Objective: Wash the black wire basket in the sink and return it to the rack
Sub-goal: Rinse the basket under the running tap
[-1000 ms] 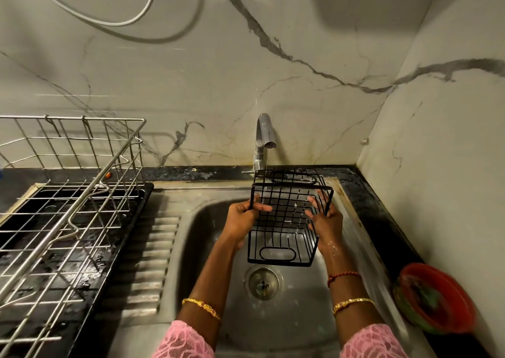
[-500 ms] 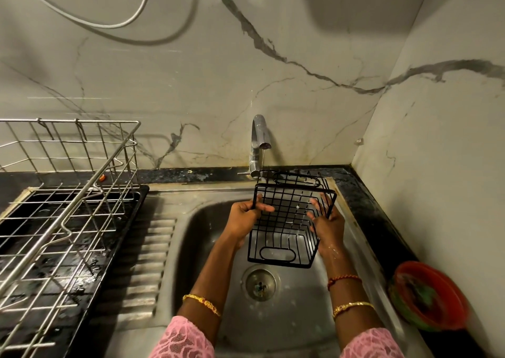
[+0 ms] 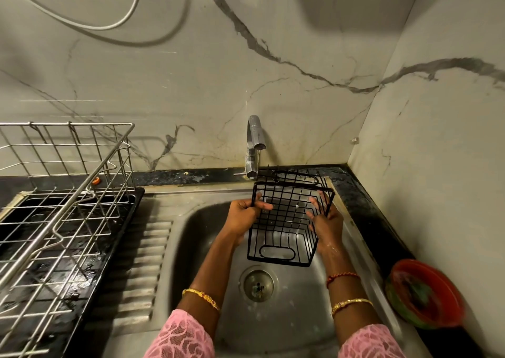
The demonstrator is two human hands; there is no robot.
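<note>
The black wire basket (image 3: 287, 234) hangs tilted over the steel sink (image 3: 287, 303), just below the tap (image 3: 255, 144), from which a thin stream of water runs. My left hand (image 3: 243, 215) grips the basket's left rim, thumb hooked over the wire. My right hand (image 3: 326, 221) holds the right side, fingers reaching inside the mesh. The steel dish rack (image 3: 54, 207) stands on a black tray at the left.
A red bowl (image 3: 426, 293) with something green in it sits on the dark counter at the right of the sink. The ribbed drainboard (image 3: 144, 262) lies between rack and basin. Marble walls close in at the back and right.
The view has shifted slightly; the basket and both hands stay under the tap in nearly the same hold.
</note>
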